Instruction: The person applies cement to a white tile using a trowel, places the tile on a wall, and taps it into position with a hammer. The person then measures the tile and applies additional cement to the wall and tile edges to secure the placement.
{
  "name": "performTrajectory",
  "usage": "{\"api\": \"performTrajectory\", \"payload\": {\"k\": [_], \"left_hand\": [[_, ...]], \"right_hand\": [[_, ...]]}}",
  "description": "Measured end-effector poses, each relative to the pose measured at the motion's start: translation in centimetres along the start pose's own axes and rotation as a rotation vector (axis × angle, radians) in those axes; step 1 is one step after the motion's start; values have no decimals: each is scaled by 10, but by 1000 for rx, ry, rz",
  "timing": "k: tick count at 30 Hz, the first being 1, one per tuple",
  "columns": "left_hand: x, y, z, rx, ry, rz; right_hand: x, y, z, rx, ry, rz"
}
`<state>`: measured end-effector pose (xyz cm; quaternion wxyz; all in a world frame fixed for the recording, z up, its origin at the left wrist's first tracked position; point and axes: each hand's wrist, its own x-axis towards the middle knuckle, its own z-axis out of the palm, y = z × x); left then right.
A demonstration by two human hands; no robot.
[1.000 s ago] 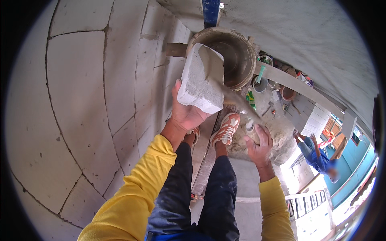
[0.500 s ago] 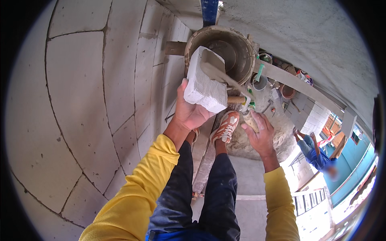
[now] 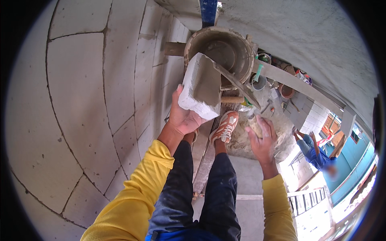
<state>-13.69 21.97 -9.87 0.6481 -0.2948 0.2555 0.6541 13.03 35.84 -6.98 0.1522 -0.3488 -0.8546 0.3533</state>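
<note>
My left hand grips a white lightweight block from below, its fingers partly hidden underneath. Wet grey mortar coats the block's upper face. In my right hand is a trowel, held by its pale handle with the fingers wrapped round it. The trowel's blade lies edge-on beside the block's right upper edge; whether the two touch I cannot tell. Just beyond the block stands a large round mortar tub, smeared grey, with wet mix at its bottom.
A block wall with dark joints rises close on my left. My shoe rests by a narrow plank. Below lie a sandy heap, a grey bucket and a brown bucket. At right, another person in blue is farther off.
The trowel has come off the mortared face toward the right and turned edge-on. The block has shifted slightly left and toward me, and the mortar now covers more of its face.
</note>
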Motion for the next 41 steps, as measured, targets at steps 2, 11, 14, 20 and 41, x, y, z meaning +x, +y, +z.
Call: {"api": "performTrajectory", "payload": {"k": [2, 11, 14, 20, 41], "left_hand": [[-4, 0, -2, 33, -56, -30], [6, -12, -2, 159, 58, -7], [1, -3, -26, -109, -220, -143], [-2, -5, -8, -3, -139, -99], [-16, -21, -21, -248, -174, -24]], "right_hand": [[22, 15, 6, -102, -25, -100], [11, -7, 4, -70, -111, -345], [-5, -13, -4, 79, -73, -244], [20, 18, 0, 96, -98, 85], [-2, 43, 40, -31, 15, -56]]}}
